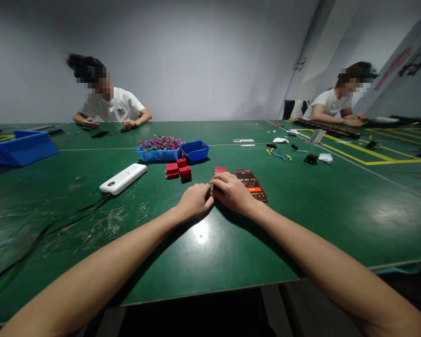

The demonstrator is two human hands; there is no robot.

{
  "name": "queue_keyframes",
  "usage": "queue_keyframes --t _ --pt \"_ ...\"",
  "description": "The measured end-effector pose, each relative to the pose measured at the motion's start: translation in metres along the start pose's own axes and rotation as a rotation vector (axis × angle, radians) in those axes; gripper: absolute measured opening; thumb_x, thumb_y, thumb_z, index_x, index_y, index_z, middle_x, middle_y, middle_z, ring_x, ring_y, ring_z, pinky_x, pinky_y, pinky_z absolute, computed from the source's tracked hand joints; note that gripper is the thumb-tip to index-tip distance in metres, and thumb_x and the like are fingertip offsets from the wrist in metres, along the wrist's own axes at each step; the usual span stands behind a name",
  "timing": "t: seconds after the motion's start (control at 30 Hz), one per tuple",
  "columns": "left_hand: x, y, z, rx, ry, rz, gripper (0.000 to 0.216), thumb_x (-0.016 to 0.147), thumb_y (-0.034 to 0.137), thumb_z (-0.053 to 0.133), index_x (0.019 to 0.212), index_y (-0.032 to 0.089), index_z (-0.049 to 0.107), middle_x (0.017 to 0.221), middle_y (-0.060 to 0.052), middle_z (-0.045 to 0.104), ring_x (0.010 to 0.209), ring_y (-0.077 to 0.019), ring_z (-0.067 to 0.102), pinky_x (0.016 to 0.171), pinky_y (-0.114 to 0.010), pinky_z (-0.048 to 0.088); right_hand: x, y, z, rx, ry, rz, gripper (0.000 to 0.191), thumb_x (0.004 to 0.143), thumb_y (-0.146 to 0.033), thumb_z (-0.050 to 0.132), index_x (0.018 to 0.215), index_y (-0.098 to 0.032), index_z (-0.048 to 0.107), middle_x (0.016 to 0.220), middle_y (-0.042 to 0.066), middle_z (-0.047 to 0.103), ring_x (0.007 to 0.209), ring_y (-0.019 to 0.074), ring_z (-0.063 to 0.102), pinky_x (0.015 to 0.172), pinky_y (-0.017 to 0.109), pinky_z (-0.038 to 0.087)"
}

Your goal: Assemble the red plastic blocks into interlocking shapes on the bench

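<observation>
My left hand (pixel 194 200) and my right hand (pixel 233 192) meet at the middle of the green table, fingertips nearly touching. The fingers of both are curled and closed. Whatever they pinch between them is hidden, apart from a small dark patch. Just beyond my right fingers a flat red piece (pixel 221 169) shows. Several red plug adapters (pixel 185 174) sit together past my left hand, one with metal prongs pointing left. Close to the right of my right hand lies a phone (pixel 254 189) with a running-time display.
Behind the adapters stand a blue bin heaped with coloured wires (pixel 161 144) and a smaller blue bin (pixel 198 152). A white power bank (pixel 123 179) with a black cable lies left. Pliers (pixel 279 154) and small parts lie right. Two people sit across the table (pixel 337 224).
</observation>
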State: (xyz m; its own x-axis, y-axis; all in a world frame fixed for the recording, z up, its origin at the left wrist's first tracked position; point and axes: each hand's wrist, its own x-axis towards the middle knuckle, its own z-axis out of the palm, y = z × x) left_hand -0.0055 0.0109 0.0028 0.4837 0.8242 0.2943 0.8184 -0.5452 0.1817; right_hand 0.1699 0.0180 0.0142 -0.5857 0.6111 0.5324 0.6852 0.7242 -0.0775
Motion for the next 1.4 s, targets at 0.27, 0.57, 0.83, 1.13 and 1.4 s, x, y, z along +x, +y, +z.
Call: queue_keyframes --t 0.27,0.57,0.83,1.13,1.4 --pt "0.000 0.000 -0.002 -0.008 -0.017 0.002 0.018 0.088 0.033 0.049 0.081 0.019 0.057 0.080 -0.008 0.064 0.077 -0.0227 0.059 0.068 -0.032 0.043 -0.002 0.009 0.004 -0.017 -0.082 0.029 0.029 0.087 -0.016 0.056 0.116 -0.014 0.063 0.138 0.017 0.053 0.127 0.0276 0.049 0.100 0.044 0.044" --pt "-0.002 0.001 -0.002 0.013 -0.017 0.015 0.019 0.089 0.034 0.048 0.083 0.019 0.056 0.079 -0.007 0.063 0.077 -0.0219 0.059 0.068 -0.032 0.042 -0.004 0.022 0.002 -0.196 -0.190 0.154 0.035 0.092 -0.014 0.042 0.123 -0.011 0.059 0.152 0.019 0.036 0.139 0.0311 0.035 0.100 0.049 0.044" --pt "-0.002 0.001 -0.002 -0.006 -0.022 0.009 0.019 0.089 0.034 0.049 0.083 0.018 0.057 0.079 -0.008 0.063 0.077 -0.0225 0.059 0.068 -0.032 0.042 -0.007 0.020 0.006 -0.325 -0.127 0.297 0.053 0.086 -0.009 0.045 0.138 0.000 0.042 0.152 0.028 0.031 0.143 0.0399 0.023 0.103 0.055 0.035" --pt "-0.002 -0.001 0.000 0.003 -0.016 0.018 0.017 0.088 0.033 0.048 0.083 0.019 0.056 0.081 -0.008 0.063 0.078 -0.0227 0.058 0.069 -0.033 0.043 -0.004 0.005 0.006 -0.093 -0.335 -0.009 0.026 0.093 -0.018 0.045 0.111 -0.014 0.063 0.114 0.017 0.065 0.109 0.0265 0.059 0.092 0.041 0.042" --pt "-0.002 -0.004 0.000 -0.001 -0.018 0.073 0.016 0.088 0.031 0.048 0.083 0.018 0.057 0.084 -0.008 0.062 0.082 -0.0224 0.056 0.074 -0.034 0.043 -0.008 0.009 0.008 0.105 -0.257 -0.047 0.025 0.088 -0.013 0.054 0.111 -0.017 0.064 0.111 0.012 0.065 0.101 0.0204 0.062 0.090 0.033 0.047"
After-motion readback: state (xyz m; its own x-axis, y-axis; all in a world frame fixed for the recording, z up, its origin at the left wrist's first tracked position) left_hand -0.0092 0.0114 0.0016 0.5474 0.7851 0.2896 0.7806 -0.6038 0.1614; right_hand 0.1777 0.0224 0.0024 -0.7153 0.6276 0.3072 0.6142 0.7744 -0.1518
